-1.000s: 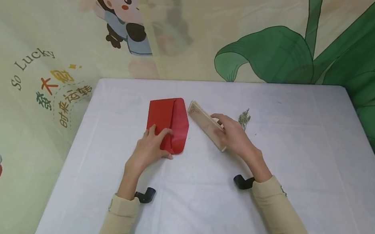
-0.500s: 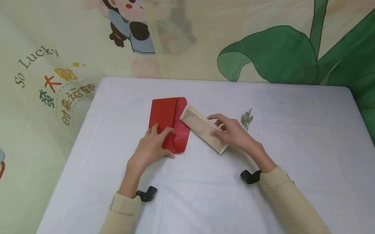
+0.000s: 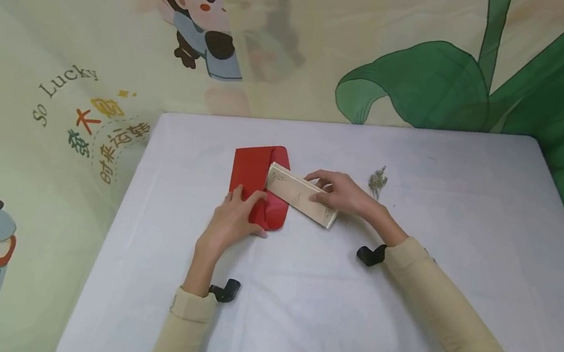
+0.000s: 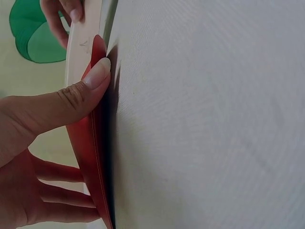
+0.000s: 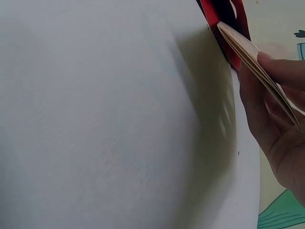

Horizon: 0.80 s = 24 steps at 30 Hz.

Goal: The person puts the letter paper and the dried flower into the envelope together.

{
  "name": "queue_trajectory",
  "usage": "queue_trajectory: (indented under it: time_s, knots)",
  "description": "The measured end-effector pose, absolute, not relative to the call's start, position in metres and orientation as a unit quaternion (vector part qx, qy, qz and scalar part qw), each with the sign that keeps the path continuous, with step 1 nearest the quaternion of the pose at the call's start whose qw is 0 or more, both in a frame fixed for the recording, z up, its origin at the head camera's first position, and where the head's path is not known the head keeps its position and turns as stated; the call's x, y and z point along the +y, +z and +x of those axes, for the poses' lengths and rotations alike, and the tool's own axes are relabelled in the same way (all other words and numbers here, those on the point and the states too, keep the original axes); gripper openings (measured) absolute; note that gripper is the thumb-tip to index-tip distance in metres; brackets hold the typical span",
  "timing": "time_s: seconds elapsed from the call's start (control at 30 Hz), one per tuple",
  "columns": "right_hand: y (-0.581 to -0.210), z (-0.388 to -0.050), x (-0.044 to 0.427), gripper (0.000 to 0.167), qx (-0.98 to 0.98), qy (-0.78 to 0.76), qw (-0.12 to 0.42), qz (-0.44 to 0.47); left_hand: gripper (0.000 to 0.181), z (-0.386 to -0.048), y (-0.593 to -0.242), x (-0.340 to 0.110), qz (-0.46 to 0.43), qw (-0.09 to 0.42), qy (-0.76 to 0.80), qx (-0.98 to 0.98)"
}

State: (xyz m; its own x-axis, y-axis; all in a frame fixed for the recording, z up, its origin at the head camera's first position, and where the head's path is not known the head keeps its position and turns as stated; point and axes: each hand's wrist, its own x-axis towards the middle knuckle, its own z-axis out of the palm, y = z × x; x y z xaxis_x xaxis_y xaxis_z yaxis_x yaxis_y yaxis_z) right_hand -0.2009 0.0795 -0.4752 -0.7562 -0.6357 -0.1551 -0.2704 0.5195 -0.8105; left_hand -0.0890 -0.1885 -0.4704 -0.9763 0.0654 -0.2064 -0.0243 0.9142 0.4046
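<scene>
My left hand [image 3: 231,220] grips the red envelope [image 3: 251,162] at its near edge, thumb along the flap side and other fingers spread on the upper face. The envelope's flap [image 3: 278,215] lies folded out to the right, and the mouth gapes in the right wrist view. My right hand [image 3: 342,191] pinches a folded cream letter paper [image 3: 293,193] of several layers with a fine printed pattern. Its left end [image 5: 233,34] is at the envelope's mouth, above the flap. Whether the tip is inside cannot be told.
A small dried flower sprig [image 3: 378,181] lies beyond the right hand. The white-covered table [image 3: 305,313] meets a printed cloth backdrop [image 3: 302,39] at its far side. Black wrist cameras [image 3: 225,290] show at both wrists.
My right hand has moved left with the folded letter paper, turning it flatter and bringing its end over the flap to the envelope's mouth. The left hand stays on the envelope.
</scene>
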Motion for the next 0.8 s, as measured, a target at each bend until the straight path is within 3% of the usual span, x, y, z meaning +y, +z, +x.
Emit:
queue_trajectory:
  time_s: [0.8]
  knots:
    - [-0.482,-0.209,0.065,0.047,0.857,-0.388,0.233,-0.246,0.08,-0.087,-0.47,-0.188,0.008,0.104,0.211,0.972]
